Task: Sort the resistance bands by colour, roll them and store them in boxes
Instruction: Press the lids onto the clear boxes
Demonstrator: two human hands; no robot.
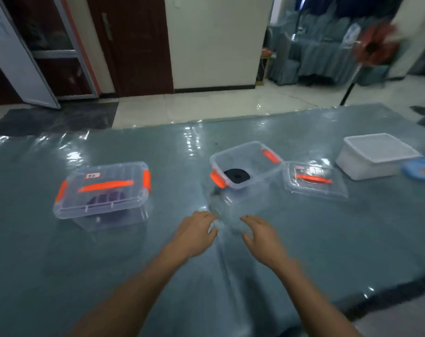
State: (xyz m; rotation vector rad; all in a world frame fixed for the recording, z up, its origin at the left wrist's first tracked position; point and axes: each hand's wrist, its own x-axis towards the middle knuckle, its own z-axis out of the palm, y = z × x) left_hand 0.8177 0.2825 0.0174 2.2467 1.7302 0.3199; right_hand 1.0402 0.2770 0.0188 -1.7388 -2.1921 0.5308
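Note:
An open clear box (245, 152) with orange latches stands at the table's middle, a rolled black band (237, 176) lying inside it. Its clear lid (314, 180) with an orange handle lies just to its right. At the left stands a closed clear box (102, 190) holding a purple band (106, 199). My left hand (194, 231) and my right hand (261, 233) hover side by side above the table, in front of the open box. Both hold nothing, with fingers relaxed and slightly spread.
A white lidded box (374, 155) stands at the back right, a blue lid (421, 169) beside it at the frame's edge. The table wears a glossy grey-blue cover (60, 251). Beyond lie a tiled floor, doors, and a red fan (375, 45).

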